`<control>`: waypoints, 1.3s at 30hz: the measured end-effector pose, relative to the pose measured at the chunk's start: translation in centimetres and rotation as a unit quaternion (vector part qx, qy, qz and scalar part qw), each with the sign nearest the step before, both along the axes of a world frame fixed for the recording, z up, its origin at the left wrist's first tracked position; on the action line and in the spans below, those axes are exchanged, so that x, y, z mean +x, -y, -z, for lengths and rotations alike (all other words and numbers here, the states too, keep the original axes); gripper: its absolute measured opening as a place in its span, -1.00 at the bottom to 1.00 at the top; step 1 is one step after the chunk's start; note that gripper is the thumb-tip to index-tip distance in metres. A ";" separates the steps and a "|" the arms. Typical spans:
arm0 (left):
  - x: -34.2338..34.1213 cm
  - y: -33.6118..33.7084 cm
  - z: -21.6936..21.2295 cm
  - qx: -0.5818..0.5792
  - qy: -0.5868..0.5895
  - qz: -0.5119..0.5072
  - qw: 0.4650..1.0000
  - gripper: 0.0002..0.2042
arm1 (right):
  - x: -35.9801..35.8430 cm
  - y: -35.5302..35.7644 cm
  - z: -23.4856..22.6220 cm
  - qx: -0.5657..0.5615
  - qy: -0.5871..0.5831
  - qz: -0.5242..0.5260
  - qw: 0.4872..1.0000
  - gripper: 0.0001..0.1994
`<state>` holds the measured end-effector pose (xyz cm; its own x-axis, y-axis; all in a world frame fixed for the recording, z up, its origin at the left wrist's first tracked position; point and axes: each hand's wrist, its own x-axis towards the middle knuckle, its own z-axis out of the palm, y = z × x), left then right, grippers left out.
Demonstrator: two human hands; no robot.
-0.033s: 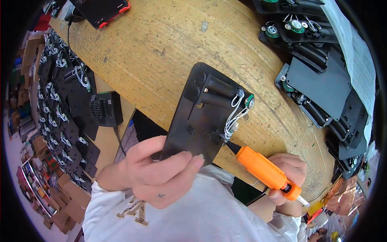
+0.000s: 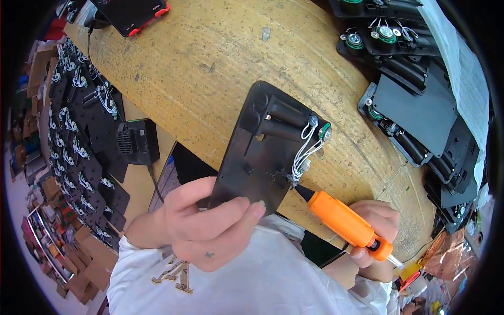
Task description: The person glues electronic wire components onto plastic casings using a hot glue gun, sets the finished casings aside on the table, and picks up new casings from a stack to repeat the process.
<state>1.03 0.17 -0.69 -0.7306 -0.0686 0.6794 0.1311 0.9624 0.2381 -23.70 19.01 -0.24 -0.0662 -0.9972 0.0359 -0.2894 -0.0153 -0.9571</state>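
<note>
My left hand (image 2: 210,226) is closed on the lower end of a black plastic panel (image 2: 236,173), held tilted above the table edge. Two dark cylinders (image 2: 283,118) lie across the panel's upper part. By its right edge sit a small round green-rimmed part (image 2: 325,132) and a bundle of white wires (image 2: 300,160). My right hand (image 2: 379,223) grips an orange glue gun (image 2: 341,218), with a clear glue stick (image 2: 395,261) poking out of its back. The gun's black nozzle (image 2: 303,192) meets the panel's right edge, just below the wires; whether glue is coming out cannot be seen.
A worn wooden table (image 2: 210,100) spreads ahead. Similar black panels (image 2: 415,110) are piled at the right, partly beneath a pale sheet (image 2: 457,68). More wired panels (image 2: 79,142) lie at the left, near a black box with a cord (image 2: 139,142). A red-cornered device (image 2: 131,16) rests at far left.
</note>
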 end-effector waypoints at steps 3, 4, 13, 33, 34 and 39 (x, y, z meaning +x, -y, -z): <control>0.0 0.0 0.2 0.001 -0.006 -0.013 1.000 -0.82 | 0.0 -0.2 0.0 -0.001 -0.002 0.008 1.000 -0.48; 0.1 0.0 0.2 0.001 -0.006 -0.013 1.000 -0.82 | 0.1 -0.2 -0.1 0.003 -0.005 0.017 1.000 -0.47; 0.6 0.0 0.6 0.005 -0.018 -0.020 1.000 -0.82 | 0.3 -0.2 0.1 0.002 0.005 0.027 1.000 -0.47; 0.4 0.3 0.9 -0.010 -0.010 0.004 1.000 -0.84 | -0.2 0.0 0.2 0.033 0.027 0.047 0.998 -0.55; 0.4 0.2 0.8 -0.010 -0.010 0.005 1.000 -0.84 | -0.2 -0.1 0.2 0.038 0.025 0.044 0.998 -0.55; 0.4 0.2 0.7 0.002 -0.004 -0.003 1.000 -0.88 | -0.2 -0.1 0.1 0.045 0.013 0.044 0.998 -0.56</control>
